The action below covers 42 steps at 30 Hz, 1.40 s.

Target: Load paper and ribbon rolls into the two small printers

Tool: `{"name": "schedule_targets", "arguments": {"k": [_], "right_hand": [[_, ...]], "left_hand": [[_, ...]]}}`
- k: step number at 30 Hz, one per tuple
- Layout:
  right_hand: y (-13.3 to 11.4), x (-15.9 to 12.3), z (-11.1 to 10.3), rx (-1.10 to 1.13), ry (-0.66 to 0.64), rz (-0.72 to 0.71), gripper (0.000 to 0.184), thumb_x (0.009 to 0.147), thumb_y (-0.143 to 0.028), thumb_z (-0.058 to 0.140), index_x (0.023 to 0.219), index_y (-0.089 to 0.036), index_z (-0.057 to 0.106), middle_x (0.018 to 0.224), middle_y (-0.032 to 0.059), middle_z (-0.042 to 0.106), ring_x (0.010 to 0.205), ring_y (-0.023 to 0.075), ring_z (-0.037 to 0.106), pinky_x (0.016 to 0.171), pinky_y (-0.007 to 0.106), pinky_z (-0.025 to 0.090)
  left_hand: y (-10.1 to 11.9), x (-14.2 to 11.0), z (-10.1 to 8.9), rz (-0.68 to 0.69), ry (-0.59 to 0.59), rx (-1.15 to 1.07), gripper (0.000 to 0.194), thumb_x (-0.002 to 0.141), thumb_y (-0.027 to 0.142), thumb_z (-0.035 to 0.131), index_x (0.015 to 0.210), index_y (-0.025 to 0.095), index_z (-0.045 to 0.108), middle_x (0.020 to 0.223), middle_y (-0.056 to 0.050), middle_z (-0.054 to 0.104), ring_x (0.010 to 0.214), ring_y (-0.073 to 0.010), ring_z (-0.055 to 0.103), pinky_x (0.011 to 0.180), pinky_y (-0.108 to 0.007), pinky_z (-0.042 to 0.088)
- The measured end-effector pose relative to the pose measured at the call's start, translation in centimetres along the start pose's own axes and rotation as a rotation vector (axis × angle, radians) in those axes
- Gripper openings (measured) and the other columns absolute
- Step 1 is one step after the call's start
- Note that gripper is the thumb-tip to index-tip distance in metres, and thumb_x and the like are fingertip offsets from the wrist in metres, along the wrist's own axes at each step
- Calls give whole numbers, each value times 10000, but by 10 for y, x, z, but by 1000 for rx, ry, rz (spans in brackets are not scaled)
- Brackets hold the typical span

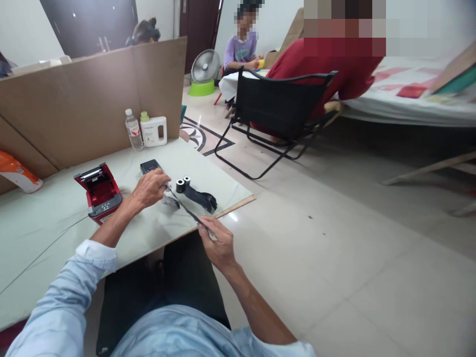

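A thin dark strip [189, 210] stretches between my two hands above the table's edge, seen nearly edge-on. My left hand [150, 188] pinches its far end, and my right hand [218, 242] grips the near end between thumb and fingers. Just beyond the strip, two small rolls [183, 184] with white cores lie on the table with a length of black ribbon [201, 197] trailing from them. Under my left fingers is a crumpled, see-through grey piece [171, 201]. A red label printer [102, 196] with its lid raised stands left of my left hand.
Behind my left hand lies a black box-shaped device [150, 166]. A water bottle [134, 131] and a white jug [154, 131] stand against a cardboard partition [92, 99]. An orange-and-white bottle [18, 171] is at left. A person in red [327, 69] sits in a black folding chair [282, 101].
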State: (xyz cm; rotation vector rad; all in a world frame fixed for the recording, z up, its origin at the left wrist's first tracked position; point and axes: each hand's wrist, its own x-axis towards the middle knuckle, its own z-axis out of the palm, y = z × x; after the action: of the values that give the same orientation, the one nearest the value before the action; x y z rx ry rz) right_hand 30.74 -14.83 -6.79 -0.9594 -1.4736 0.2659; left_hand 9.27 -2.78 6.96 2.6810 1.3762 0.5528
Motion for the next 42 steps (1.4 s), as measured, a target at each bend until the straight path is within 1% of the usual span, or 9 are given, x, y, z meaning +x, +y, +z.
{"name": "schedule_targets", "arguments": {"k": [9,13,16,22,28,31,34,38,42], "right_hand": [[19,26,-26,-111,27,62,211,1021,-293,599,989,-211,790,926,92,782,845,245,755,796,388,634],[35,37,-35,-153,47,126,246,1018,-347,587,938,-213,777,896,84,768,822,240,733,766,373,607],[52,39,-41,-169,58,176,258,1003,-376,586,917,-213,767,880,75,759,802,237,716,755,371,593],[87,27,-46,-199,52,233,254,972,-398,591,888,-212,743,856,67,738,786,238,682,748,379,582],[102,13,-42,-280,-8,135,236,979,-356,595,937,-209,775,953,104,750,932,277,679,871,449,573],[101,9,-41,-315,-48,83,232,990,-338,595,1006,-206,785,1014,119,752,995,289,673,915,474,566],[99,6,-42,-342,-65,56,242,992,-351,613,1086,-200,776,1088,139,749,1062,306,669,951,498,558],[96,1,-44,-355,-81,27,291,995,-368,620,1188,-190,745,1155,155,744,1104,318,674,987,520,547],[92,-3,-45,-366,-94,14,377,992,-406,632,1291,-186,697,1190,163,731,1121,325,672,1021,545,540]], "left_hand": [[5,69,23,44,-48,-8,390,860,134,600,1184,213,802,1173,-109,763,1114,-265,700,1025,-374,537],[11,99,39,34,-80,-12,438,840,110,581,1210,190,801,1227,-135,761,1172,-288,683,1063,-385,522],[15,117,54,13,-128,-8,453,823,108,599,1214,209,804,1238,-117,771,1181,-285,684,1046,-372,527],[14,138,84,-23,-297,42,461,734,65,644,1145,180,818,1138,-124,805,1082,-271,729,926,-327,548],[5,139,103,-33,-356,-2,427,732,104,649,1117,190,810,1067,-105,807,1035,-262,737,893,-325,547],[4,137,102,-40,-355,-17,415,772,157,644,1157,198,794,1025,-96,805,1016,-260,732,895,-334,545],[4,133,92,-29,-356,-13,423,818,201,632,1216,192,773,1080,-102,805,1059,-246,724,936,-311,536],[0,117,66,-17,-346,22,450,847,182,601,1269,180,759,1216,-124,786,1137,-249,712,979,-302,535],[-12,88,35,-40,-282,59,503,854,127,556,1313,192,752,1289,-117,766,1193,-254,701,1052,-332,527]]}}
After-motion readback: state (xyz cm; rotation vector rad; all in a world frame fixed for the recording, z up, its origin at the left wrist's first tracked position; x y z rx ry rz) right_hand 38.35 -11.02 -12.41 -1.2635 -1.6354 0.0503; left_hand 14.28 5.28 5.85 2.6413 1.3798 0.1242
